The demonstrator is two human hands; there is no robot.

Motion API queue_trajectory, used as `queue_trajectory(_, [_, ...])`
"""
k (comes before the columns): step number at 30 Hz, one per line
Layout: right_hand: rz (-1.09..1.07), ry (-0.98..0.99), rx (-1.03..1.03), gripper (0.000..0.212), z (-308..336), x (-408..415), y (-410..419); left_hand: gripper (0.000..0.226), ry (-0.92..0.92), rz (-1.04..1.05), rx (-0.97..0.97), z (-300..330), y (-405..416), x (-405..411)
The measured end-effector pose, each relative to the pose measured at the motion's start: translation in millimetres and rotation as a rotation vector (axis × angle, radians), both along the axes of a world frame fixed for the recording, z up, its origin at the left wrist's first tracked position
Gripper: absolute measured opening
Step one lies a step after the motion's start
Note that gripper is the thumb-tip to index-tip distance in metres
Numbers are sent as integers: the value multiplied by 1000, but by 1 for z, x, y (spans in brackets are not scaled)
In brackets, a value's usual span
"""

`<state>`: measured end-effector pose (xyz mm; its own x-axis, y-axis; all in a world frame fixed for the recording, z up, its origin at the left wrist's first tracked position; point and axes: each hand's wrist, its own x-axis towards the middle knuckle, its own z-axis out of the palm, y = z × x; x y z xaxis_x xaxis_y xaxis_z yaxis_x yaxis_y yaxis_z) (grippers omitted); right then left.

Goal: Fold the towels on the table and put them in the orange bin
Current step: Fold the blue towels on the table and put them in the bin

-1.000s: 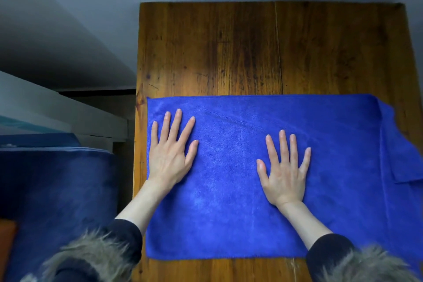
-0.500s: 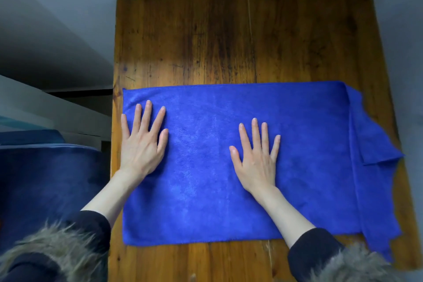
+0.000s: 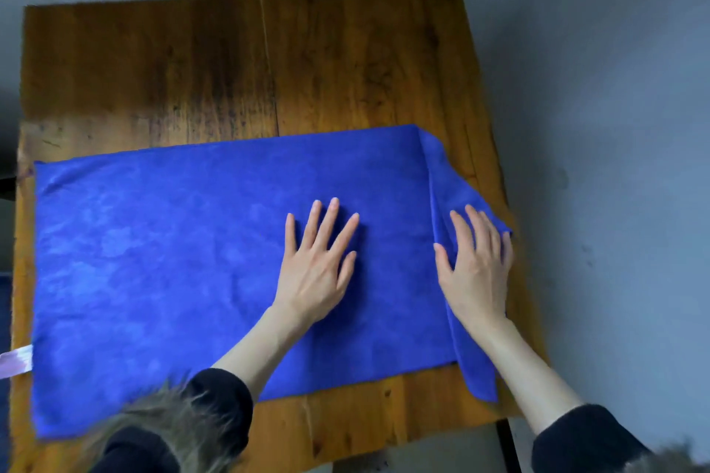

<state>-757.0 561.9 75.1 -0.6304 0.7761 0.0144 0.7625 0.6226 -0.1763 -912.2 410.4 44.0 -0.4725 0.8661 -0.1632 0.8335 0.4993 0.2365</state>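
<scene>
A blue towel [image 3: 173, 261] lies spread across the wooden table [image 3: 230, 69], reaching its left edge. The left hand [image 3: 317, 265] presses flat, fingers splayed, mid-towel. The right hand [image 3: 474, 265] rests flat-fingered on the rumpled flap at the right edge.

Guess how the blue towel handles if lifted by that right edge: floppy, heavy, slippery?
Likely floppy: the blue towel lies flat under the left hand and rumples into folds by the right hand. Probably light, as it looks thin. Its fuzzy nap suggests it will grip the wooden table rather than slide.
</scene>
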Motion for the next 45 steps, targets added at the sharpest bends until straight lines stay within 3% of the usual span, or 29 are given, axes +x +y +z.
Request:
queue_trajectory(3, [-2, -57, -119, 62, -4, 15, 32, 51, 9, -29, -13, -4, 28, 18])
queue_trajectory(7, [176, -119, -194, 70, -18, 36, 49, 52, 71, 25, -59, -13, 46, 34])
queue_trajectory(13, [214, 117, 43, 21, -28, 38, 79, 53, 108, 45, -75, -19, 47, 36])
queue_trajectory(16, [147, 221, -28, 8, -18, 27, 102, 53, 110, 53, -75, -18, 47, 37])
queue_trajectory(21, [-258, 425, -279, 23, -3, 4, 155, 53, 117, 59, -65, -19, 48, 38])
queue_trajectory(25, [-363, 504, -404, 19, -1, -11, 185, 53, 124, 62, -57, -20, 48, 38])
queue_trajectory(30, [-429, 412, -712, 57, -21, 2, 175, 54, 126, 66, -57, -19, 48, 39])
queue_trajectory(34, [-514, 325, -792, 58, -37, 35, 148, 54, 128, 67, -54, -20, 49, 39])
queue_trajectory(37, [-485, 311, -823, 47, -42, 57, 122, 54, 135, 65, -51, -22, 48, 39])
queue_trajectory(41, [-389, 298, -817, 52, -45, 71, 90, 53, 132, 63, -60, -22, 49, 39])
queue_trajectory(45, [-227, 150, -545, 61, -46, 72, 73, 53, 81, 55, -62, -12, 61, 40])
